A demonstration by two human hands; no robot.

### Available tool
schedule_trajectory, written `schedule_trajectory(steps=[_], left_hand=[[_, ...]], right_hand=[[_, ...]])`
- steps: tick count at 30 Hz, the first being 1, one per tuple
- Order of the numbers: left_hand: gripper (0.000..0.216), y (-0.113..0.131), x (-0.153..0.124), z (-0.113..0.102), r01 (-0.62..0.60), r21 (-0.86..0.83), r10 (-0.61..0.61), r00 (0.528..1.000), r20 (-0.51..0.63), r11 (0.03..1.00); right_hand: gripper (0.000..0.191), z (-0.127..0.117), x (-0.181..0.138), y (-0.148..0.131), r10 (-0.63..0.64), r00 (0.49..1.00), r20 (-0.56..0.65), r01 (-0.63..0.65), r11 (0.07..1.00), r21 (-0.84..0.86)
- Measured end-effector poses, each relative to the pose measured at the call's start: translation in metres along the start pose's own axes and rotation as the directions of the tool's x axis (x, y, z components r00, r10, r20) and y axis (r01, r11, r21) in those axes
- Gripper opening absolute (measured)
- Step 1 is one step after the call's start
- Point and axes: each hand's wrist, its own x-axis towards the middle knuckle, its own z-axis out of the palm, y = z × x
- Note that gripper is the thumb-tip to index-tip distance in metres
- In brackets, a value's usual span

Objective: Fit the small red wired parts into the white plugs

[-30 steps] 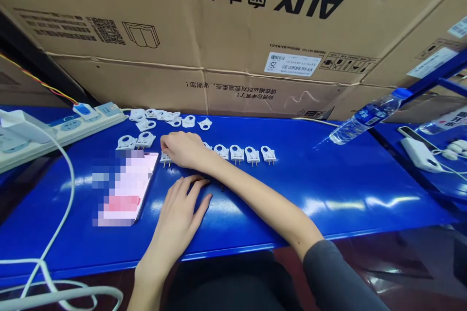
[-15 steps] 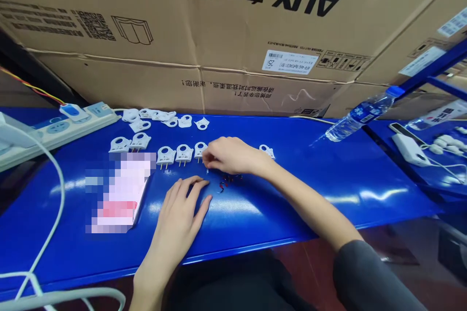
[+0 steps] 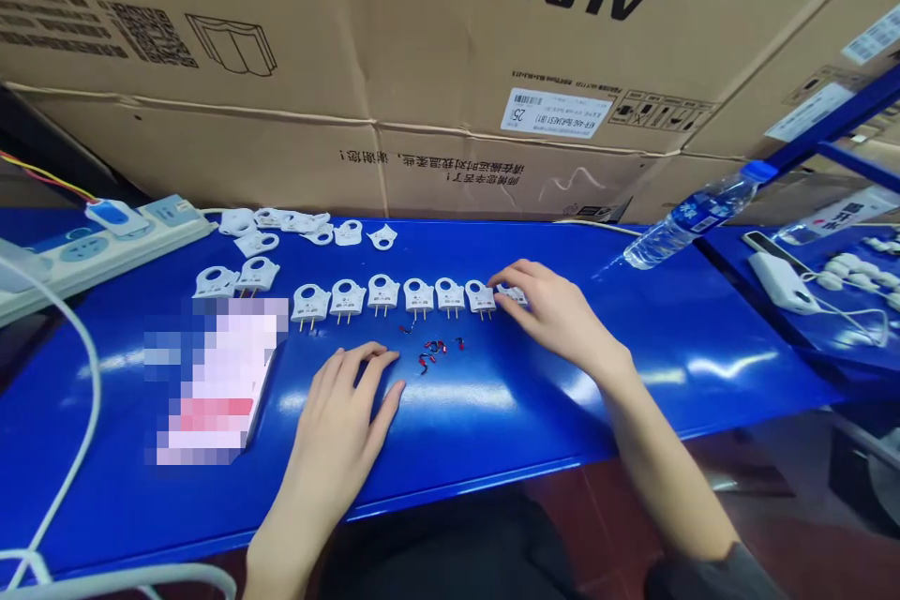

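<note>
A row of several white two-pin plug pieces (image 3: 383, 293) lies across the blue table (image 3: 633, 366). My right hand (image 3: 552, 311) rests at the row's right end, fingers spread, its fingertips touching the last plug piece (image 3: 516, 293). My left hand (image 3: 342, 422) lies flat and open on the table nearer me, holding nothing. Just in front of the row sit several tiny red and dark parts (image 3: 432, 350). More loose white plug shells (image 3: 302, 227) are scattered at the back left, and two more plug pieces (image 3: 235, 279) lie left of the row.
A pixelated flat object (image 3: 211, 380) lies left of my left hand. A power strip (image 3: 91, 239) and white cable (image 3: 63, 478) are at the far left. Large cardboard boxes (image 3: 450, 66) wall the back. A water bottle (image 3: 685, 217) lies at the right, with a white charger (image 3: 784, 281) beyond.
My right hand has swept from the left end of the plug row to its right end, uncovering the row and the small red parts. My left hand has stayed put.
</note>
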Motion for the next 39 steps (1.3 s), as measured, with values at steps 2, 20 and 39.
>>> schedule_trajectory(steps=[2,20,39], left_hand=[[0.030,0.000,0.000,0.000,-0.004,0.006,0.004,1.000,-0.001,1.000],[0.027,0.009,-0.001,-0.008,-0.133,-0.158,0.120,0.989,-0.088,0.979],[0.022,0.036,0.007,0.000,-0.264,-0.173,0.265,0.964,-0.017,0.949]], right_hand=[[0.030,0.005,-0.013,0.012,0.061,0.997,-0.040,-0.063,0.997,-0.052],[0.019,0.019,-0.081,-0.066,-0.183,0.965,0.185,0.120,0.944,0.307],[0.019,0.061,-0.059,-0.038,0.001,0.998,-0.067,0.028,0.908,0.419]])
